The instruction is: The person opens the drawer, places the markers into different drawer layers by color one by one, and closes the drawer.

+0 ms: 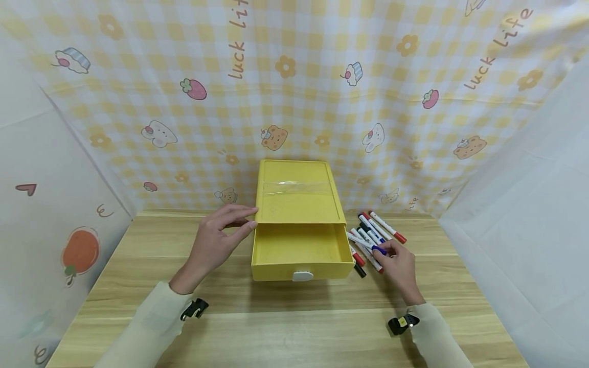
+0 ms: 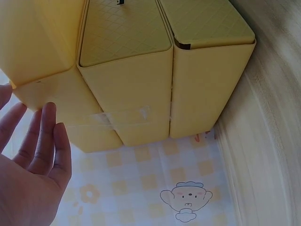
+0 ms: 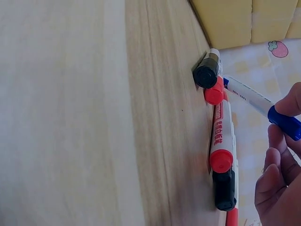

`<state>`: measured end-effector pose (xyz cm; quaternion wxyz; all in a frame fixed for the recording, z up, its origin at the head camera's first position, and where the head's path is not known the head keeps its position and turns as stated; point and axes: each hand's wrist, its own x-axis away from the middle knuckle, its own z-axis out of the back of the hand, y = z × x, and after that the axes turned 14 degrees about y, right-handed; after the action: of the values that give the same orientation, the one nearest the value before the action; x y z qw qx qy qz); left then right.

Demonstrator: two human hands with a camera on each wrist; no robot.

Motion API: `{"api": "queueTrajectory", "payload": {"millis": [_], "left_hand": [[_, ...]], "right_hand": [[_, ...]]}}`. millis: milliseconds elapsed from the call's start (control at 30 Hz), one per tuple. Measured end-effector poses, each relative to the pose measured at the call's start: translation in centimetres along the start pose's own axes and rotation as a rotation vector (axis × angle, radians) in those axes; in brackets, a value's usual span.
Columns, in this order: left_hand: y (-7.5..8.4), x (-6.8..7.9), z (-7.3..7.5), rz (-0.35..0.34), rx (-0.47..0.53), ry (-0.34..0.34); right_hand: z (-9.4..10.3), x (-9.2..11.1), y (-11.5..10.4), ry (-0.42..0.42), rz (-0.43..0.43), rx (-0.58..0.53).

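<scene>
A yellow drawer unit [image 1: 299, 202] stands at the back of the table, its top drawer [image 1: 273, 272] pulled out with no contents visible inside. My left hand [image 1: 212, 243] rests its fingertips on the unit's left upper side; the left wrist view shows those fingers [image 2: 48, 132] extended and loosely bent. To the right of the drawer, my right hand [image 1: 401, 268] pinches a blue-capped whiteboard marker [image 3: 249, 98] by its cap. The marker's body slants above several other markers on the table, including a red-capped marker [image 3: 224, 136] and a black-capped marker [image 3: 225, 188].
Clear tape [image 1: 296, 188] runs across the unit's top and down its side. Behind it hangs a yellow checked cloth [image 1: 317, 112], with white cloth at both sides. The wooden table [image 1: 285, 332] extends in front of the drawer.
</scene>
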<state>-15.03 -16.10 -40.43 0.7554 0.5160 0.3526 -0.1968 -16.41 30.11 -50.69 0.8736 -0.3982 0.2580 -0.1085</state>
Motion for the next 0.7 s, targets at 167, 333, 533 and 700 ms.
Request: {"api": "queueTrajectory", "payload": {"millis": [167,333,533,700], "left_hand": [[0.0,0.0,0.0,-0.003,-0.001,0.003],[0.0,0.0,0.0,-0.010,-0.007,0.006],[0.0,0.0,0.0,-0.015,-0.021,0.008],[0.1,0.0,0.0,-0.010,-0.026,0.008]], "right_hand": [[0.1,0.1,-0.2,0.004,-0.005,-0.001],[0.1,0.2,-0.5,0.020,0.000,-0.008],[0.0,0.2,-0.9,0.043,0.015,-0.031],[0.3,0.3,-1.4,0.050,0.038,-0.044]]}}
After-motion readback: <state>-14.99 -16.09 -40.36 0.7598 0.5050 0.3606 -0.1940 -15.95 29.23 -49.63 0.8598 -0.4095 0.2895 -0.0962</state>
